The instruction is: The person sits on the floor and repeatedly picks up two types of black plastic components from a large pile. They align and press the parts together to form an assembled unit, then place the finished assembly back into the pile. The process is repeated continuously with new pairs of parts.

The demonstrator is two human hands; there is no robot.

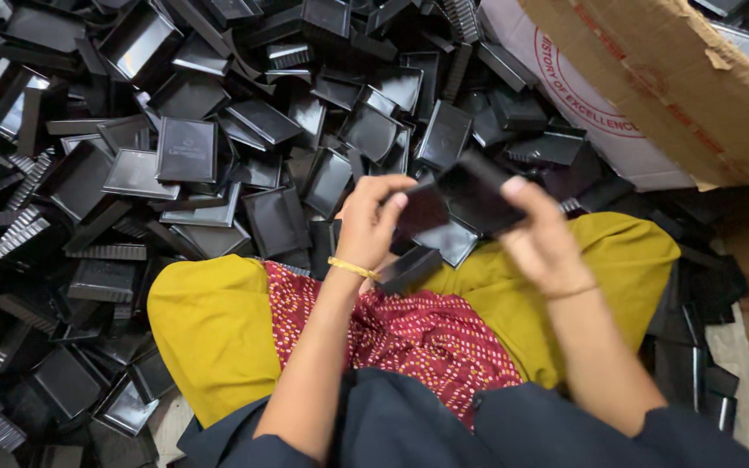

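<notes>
Black plastic case (470,195): held above the lap, left hand (373,221) and right hand (541,238) each with grip pinching one end. Second black piece (407,269) lies on the lap. Surrounding floor: heap of black trays (188,149); cardboard box (678,78) at upper right.

Torn brown cardboard box (687,78) — white panel, red round stamp — upper right

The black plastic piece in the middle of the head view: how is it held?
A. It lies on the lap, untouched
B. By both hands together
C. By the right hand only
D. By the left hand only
B: the left hand and the right hand both grip the black plastic piece above the lap.
</notes>
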